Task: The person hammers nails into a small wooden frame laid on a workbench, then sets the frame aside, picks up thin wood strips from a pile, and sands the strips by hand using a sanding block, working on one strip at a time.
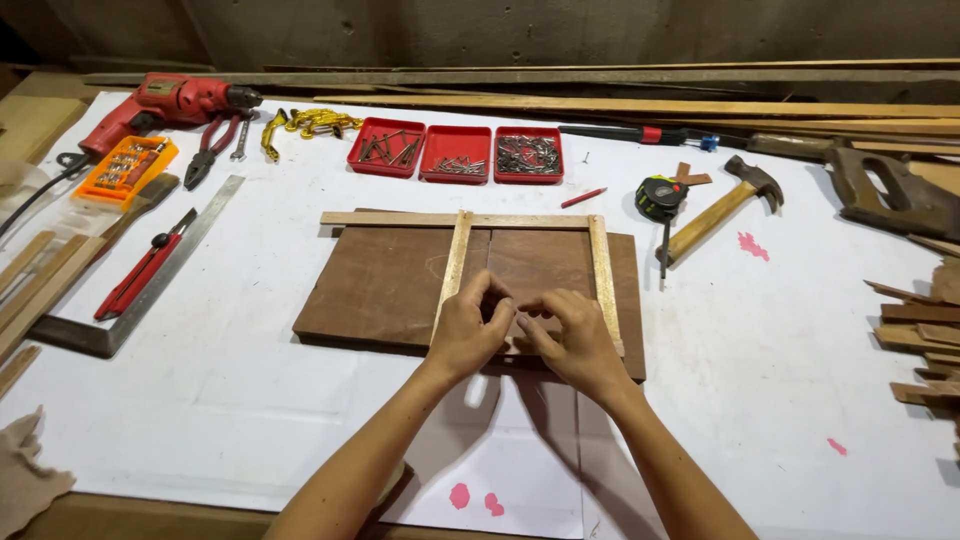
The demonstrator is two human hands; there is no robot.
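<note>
Head view, workbench inventory. Surface: white sheet (760, 340) over a wooden bench, marked with pink blotches; bare concrete wall behind, long timber battens (640, 105) stacked along its foot.

Centre: dark brown board (380, 285) lying flat, carrying a frame of pale wooden strips (455, 255), one crosspiece along the top edge and two uprights running down from it. Left hand (470, 335) and right hand (575, 340) meet at the board's lower edge between the uprights, fingers curled and fingertips pinched close together over a small piece; what they hold cannot be told.

Back row: three red trays (457, 152) of nails and screws, side by side. Left side: red power drill (165, 105), orange bit case (125, 170), pliers (215, 148), yellow clamp (305, 125), steel square (140, 290) with a red-handled cutter (145, 270) lying on it.

Right side: tape measure (660, 195), claw hammer (725, 205), red pencil (583, 198), hand saw (885, 190), heap of short wood offcuts (925, 345) at the edge.
</note>
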